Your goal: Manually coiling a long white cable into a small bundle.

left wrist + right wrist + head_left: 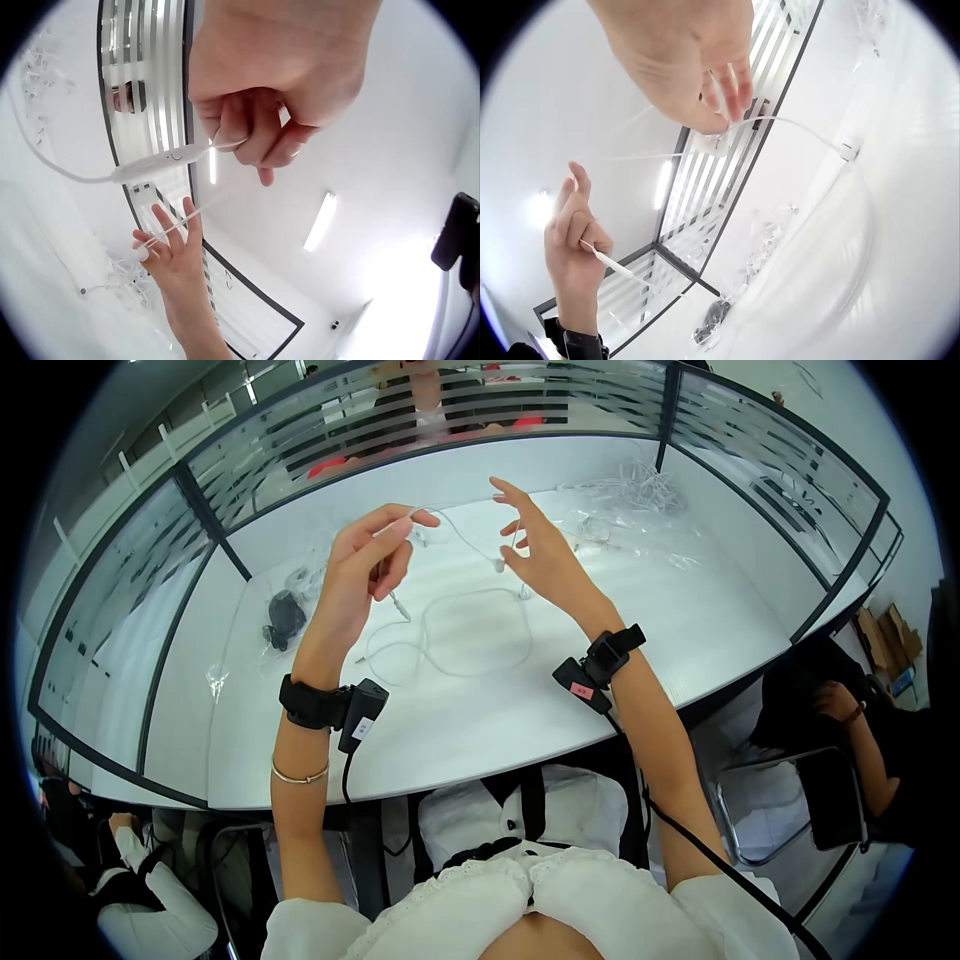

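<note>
My left hand (365, 565) pinches a thin white cable (462, 538) above the table, fingers curled. From this grip hangs a slim white inline piece (161, 161), shown beside the curled fingers in the left wrist view. My right hand (545, 565) is raised to the right, thumb and fingertips on a small white connector piece (714, 142), other fingers loosely extended. Cable strands run between the two hands. A further loop of white cable (478, 672) lies on the tabletop below them, with a small plug end at its left.
A white table (450, 745) has low partitions with striped glass panels. Bundled white cables (640, 485) and clear plastic bags lie at the back right. A dark object (286, 618) in clear plastic sits at the left. People are seated beyond the table and at both sides.
</note>
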### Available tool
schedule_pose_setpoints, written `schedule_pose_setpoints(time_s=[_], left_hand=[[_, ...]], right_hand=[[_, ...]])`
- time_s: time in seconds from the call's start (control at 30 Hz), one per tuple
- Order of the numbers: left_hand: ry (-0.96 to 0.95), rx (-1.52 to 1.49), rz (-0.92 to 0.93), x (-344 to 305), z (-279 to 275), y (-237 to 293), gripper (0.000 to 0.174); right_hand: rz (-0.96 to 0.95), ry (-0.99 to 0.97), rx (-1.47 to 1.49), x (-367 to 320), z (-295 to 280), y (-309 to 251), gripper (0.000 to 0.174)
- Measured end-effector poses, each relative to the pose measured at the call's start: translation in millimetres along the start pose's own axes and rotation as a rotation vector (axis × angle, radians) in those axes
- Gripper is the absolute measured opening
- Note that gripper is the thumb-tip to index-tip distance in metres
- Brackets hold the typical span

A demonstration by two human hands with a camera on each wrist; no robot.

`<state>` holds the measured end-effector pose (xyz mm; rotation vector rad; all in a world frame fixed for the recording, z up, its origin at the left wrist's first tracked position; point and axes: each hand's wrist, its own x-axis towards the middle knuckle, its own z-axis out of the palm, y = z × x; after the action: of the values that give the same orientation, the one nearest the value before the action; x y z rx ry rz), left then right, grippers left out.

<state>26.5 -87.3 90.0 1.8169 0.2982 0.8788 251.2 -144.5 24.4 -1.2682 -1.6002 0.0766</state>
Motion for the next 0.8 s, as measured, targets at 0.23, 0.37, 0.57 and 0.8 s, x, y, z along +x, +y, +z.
schedule_pose_setpoints(time_s=[0.23,0.37,0.57,0.8], left_hand=[[-0.378,0.180,-0.142,21,28,-3,0.023],[-0.216,0.155,-0.058,32,35,-24,0.021],[0.237,0.014,0.016,53,19,-16,0.024],[0.148,0.057,0.025,46,2,-3,0.026]], right_hand=[[0.077,-0.194,-0.082,12,4,13,0.075],[0.124,-0.243,0.003,20,-5,25,0.063],[0.202,-0.177,0.096,22,-8,37,0.057],[0.118,-0.176,-0.092,9,3,30,0.066]])
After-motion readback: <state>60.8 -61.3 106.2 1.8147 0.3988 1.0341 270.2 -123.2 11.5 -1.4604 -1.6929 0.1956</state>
